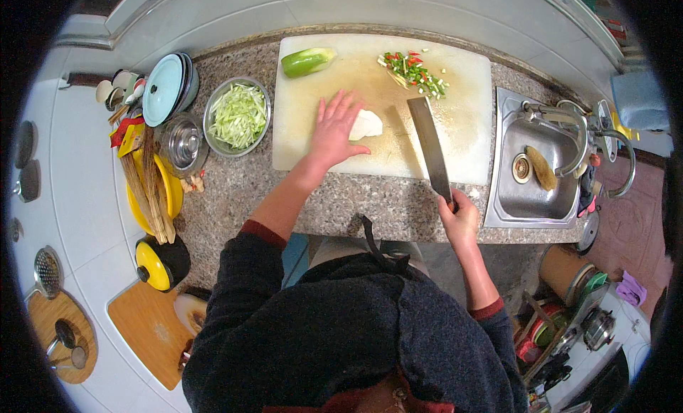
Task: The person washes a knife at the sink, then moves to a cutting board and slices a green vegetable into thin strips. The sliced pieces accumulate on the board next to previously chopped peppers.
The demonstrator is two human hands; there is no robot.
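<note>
On the white cutting board point(315, 157), my left hand point(337, 127) lies palm down with its fingers spread, touching or partly over a pale white piece of food point(367, 125). My right hand point(460, 216) grips the handle of a cleaver point(431, 146), whose blade points up and away over the board's right part. Chopped green and red peppers point(413, 74) form a loose pile near the far right of the board. A cut piece of green gourd or similar vegetable point(307, 62) rests at the far left corner. The underside of the white piece is hidden.
Left of the board stand a steel bowl of shredded green vegetable point(238, 116), a clear bowl point(182, 144), a lidded light-blue pot point(163, 90) and a yellow basin point(173, 186). A steel sink point(565, 199) at the right holds a brown elongated vegetable or loofah point(541, 168). A tiled wall rises behind.
</note>
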